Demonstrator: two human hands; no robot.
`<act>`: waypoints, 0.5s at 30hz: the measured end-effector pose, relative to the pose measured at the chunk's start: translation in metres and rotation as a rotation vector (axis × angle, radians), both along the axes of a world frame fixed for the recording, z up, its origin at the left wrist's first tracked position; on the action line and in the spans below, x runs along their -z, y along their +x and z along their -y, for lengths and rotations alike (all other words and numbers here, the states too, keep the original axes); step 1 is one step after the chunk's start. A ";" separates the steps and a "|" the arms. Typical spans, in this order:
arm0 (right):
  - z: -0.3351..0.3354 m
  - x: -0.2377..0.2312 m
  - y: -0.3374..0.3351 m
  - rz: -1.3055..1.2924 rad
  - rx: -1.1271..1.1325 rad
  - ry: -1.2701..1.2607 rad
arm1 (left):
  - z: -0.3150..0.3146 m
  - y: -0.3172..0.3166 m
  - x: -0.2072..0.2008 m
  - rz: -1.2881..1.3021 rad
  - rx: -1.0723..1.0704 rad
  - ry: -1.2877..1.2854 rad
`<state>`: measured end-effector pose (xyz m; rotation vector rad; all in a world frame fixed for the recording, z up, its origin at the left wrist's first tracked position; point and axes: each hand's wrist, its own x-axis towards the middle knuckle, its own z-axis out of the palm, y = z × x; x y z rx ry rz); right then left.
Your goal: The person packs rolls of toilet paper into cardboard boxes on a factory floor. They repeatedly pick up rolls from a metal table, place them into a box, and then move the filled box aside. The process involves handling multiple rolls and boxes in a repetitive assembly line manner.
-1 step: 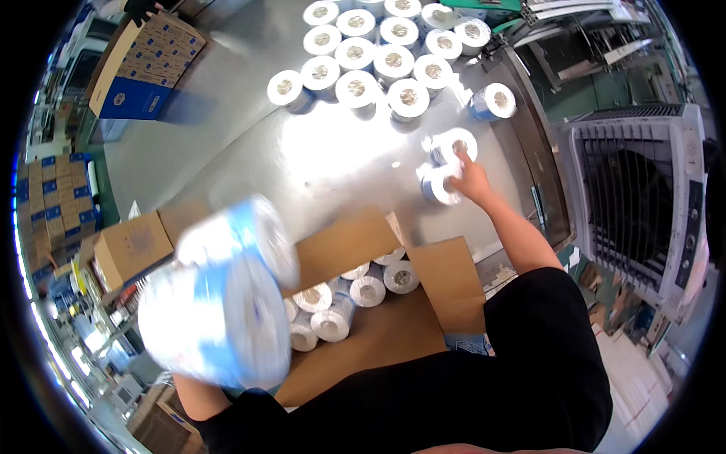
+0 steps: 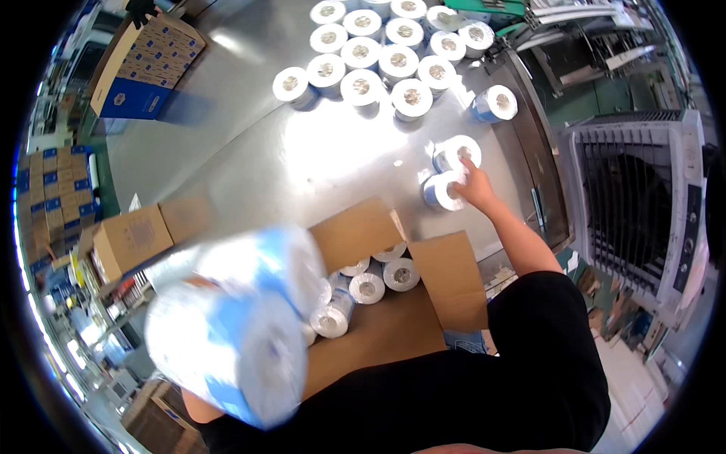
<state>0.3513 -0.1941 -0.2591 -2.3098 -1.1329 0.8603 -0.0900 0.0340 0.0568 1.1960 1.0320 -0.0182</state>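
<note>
Two plastic-wrapped paper rolls, white with blue bands, are held up at the near left, the nearer roll (image 2: 227, 344) overlapping the farther roll (image 2: 265, 261). My left hand (image 2: 201, 282) is closed on them and mostly hidden behind them. On the metal table at the right, my right hand (image 2: 475, 188) pinches two more rolls side by side, a far roll (image 2: 451, 149) and a near roll (image 2: 439, 193), fingers at their hollow cores. Below lies an open cardboard box (image 2: 378, 321) with several rolls (image 2: 367, 288) along its far and left parts.
Several upright rolls (image 2: 361, 87) stand at the table's far side; one roll (image 2: 495, 104) stands apart at right. A blue-and-brown carton (image 2: 144, 76) with a gloved hand (image 2: 141, 10) at its edge is far left. A smaller carton (image 2: 132, 242) sits left, a grey air cooler (image 2: 635, 204) right.
The two rolls in my left hand have moved right and nearer to me, over the left part of the box. My right hand has barely shifted.
</note>
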 end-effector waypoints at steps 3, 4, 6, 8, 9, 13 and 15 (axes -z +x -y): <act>0.006 -0.111 -0.009 0.077 0.279 0.152 | 0.087 -0.015 0.011 0.113 -0.018 -0.435; -0.008 -0.178 -0.020 0.141 0.319 0.074 | 0.100 -0.005 0.028 0.127 0.100 -0.282; -0.007 -0.238 -0.035 0.054 0.368 0.453 | 0.126 0.015 0.060 0.047 0.390 0.657; -0.010 -0.293 -0.076 -0.066 0.241 0.746 | 0.156 0.019 0.106 -0.085 0.607 1.022; -0.005 -0.307 -0.096 0.013 0.031 0.730 | 0.172 0.012 0.134 -0.220 0.809 1.143; 0.021 -0.351 -0.178 0.127 -0.875 0.390 | 0.193 -0.012 0.196 -0.160 0.636 1.013; 0.041 -0.339 -0.225 0.030 -0.999 0.196 | 0.198 -0.011 0.214 0.350 -0.029 0.559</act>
